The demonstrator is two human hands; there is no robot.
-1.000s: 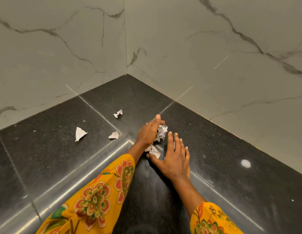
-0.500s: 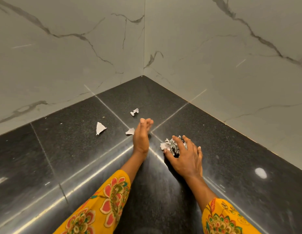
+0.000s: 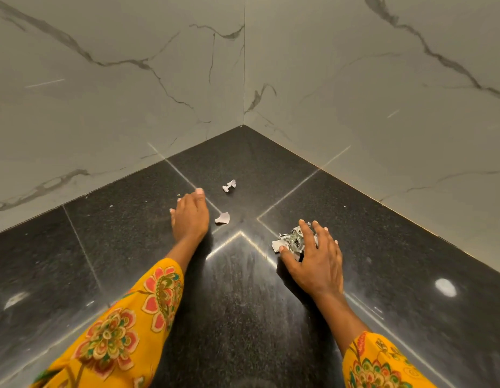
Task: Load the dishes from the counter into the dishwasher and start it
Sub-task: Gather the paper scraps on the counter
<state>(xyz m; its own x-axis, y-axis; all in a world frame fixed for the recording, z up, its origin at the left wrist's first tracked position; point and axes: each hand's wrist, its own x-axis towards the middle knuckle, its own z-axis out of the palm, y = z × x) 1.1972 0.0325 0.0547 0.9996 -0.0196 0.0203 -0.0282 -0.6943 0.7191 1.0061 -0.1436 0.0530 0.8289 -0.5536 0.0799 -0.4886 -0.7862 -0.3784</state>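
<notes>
No dishes and no dishwasher are in view. My left hand (image 3: 191, 217) lies palm down on the black stone counter (image 3: 125, 247), fingers together and pointing to the back corner. My right hand (image 3: 313, 259) is cupped over a crumpled pile of white and grey scraps (image 3: 290, 240), with the thumb against its near side and the fingers spread over its top. A small white scrap (image 3: 222, 218) lies just right of my left hand. Another white scrap (image 3: 229, 185) lies farther back.
Grey-veined marble walls (image 3: 117, 93) meet in a corner behind the counter and close it off at the back and right. A raised lip (image 3: 237, 236) runs across the counter between my hands. My yellow floral sleeves (image 3: 125, 326) fill the lower view.
My left hand has slid left and back, onto the spot where a triangular white scrap lay; that scrap is out of sight. My right hand has stayed over the pile.
</notes>
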